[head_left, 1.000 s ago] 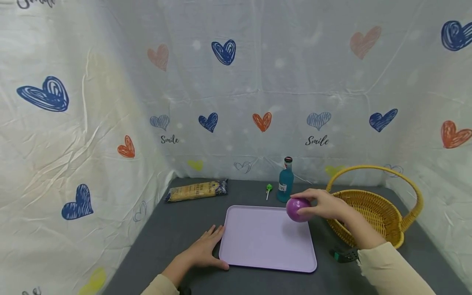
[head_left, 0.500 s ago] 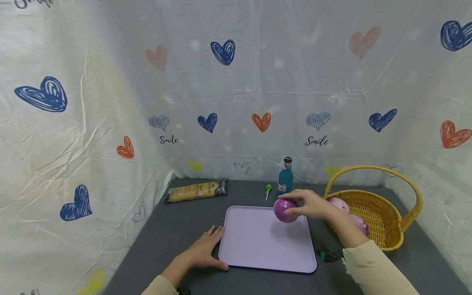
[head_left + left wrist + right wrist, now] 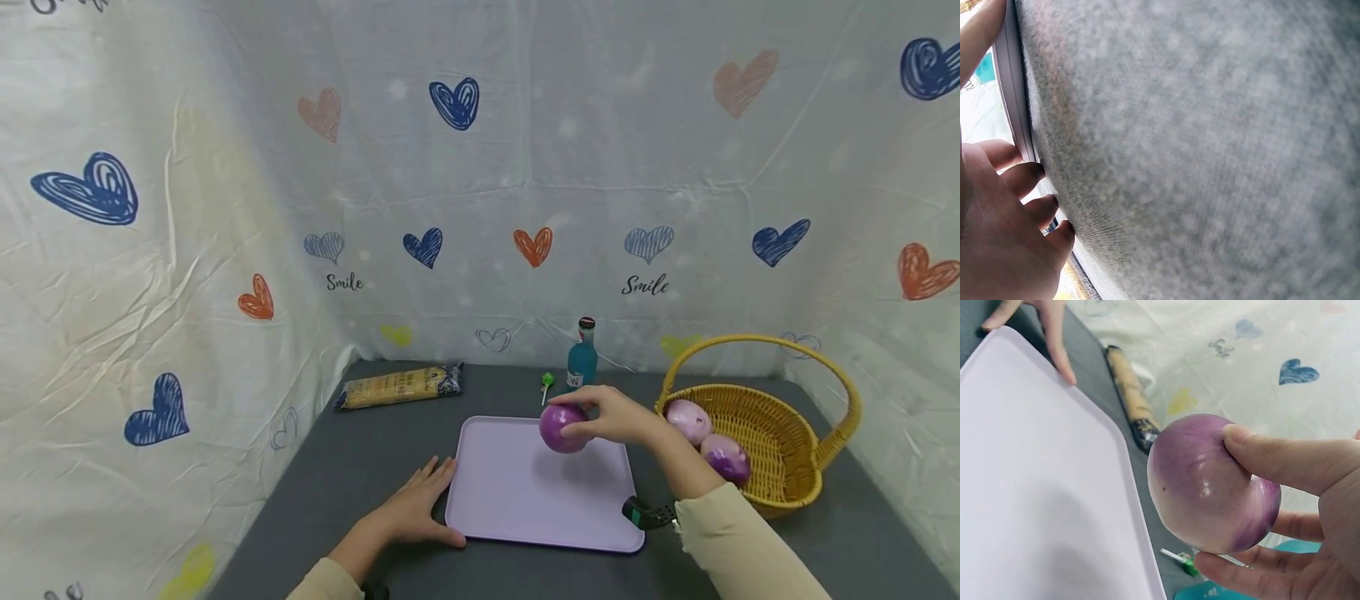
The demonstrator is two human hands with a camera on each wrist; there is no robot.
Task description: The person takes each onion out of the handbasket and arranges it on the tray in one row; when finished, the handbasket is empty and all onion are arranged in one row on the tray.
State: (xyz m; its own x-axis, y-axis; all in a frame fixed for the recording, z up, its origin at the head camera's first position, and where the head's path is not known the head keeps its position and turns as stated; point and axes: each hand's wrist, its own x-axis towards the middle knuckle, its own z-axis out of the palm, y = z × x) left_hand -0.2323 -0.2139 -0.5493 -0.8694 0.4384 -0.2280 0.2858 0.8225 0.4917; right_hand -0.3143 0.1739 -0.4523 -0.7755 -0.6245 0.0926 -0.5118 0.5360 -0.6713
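Head view: gripping purple onion (image 3: 558, 430) in right hand (image 3: 611, 417) over tray (image 3: 517, 496), touching it with outspread left hand (image 3: 414, 510); could send onion rolling off by releasing too high.

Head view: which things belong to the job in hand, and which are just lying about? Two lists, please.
Probably in the job:
purple onion-like ball, in the right hand
lilac tray, touched by the left hand
basket holding two similar balls

Apparently lying about:
blue bottle
green lollipop
yellow packet
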